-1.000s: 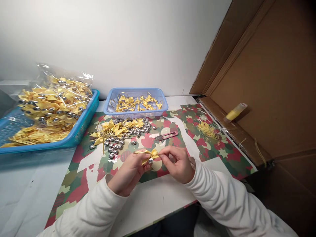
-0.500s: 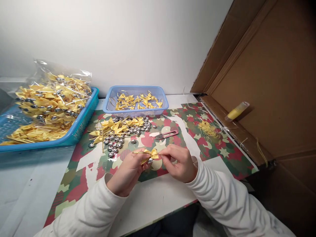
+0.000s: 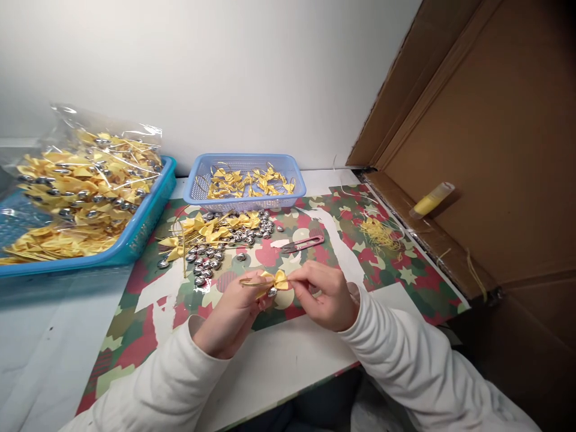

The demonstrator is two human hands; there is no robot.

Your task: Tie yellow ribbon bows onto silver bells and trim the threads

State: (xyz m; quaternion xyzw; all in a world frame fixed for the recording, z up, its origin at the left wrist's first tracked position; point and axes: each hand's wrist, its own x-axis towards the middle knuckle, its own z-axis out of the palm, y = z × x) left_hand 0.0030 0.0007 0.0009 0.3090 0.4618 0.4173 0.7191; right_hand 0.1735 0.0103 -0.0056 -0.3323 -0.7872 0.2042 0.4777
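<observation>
In the head view, the left hand (image 3: pixel 234 312) and the right hand (image 3: pixel 324 295) meet just above the camouflage-patterned paper sheet (image 3: pixel 135 312) on the white table (image 3: pixel 40 342), both pinching a small yellow satin ribbon bow (image 3: pixel 275 281) between thumb and fingertips, with a little silver metal bell (image 3: pixel 272 292) hanging just under the bow. Beyond the hands lie a loose heap of silver bells and yellow bows (image 3: pixel 216 237) and pink thread snips (image 3: pixel 300 243), near a pale blue plastic mesh basket (image 3: pixel 245 182) holding more bows. A teal plastic tray (image 3: pixel 139 231) with a clear bag of finished bows (image 3: pixel 85 180) stands to the left, and a brown cardboard box (image 3: pixel 486 150) with a yellow tube (image 3: pixel 432 200) to the right.
</observation>
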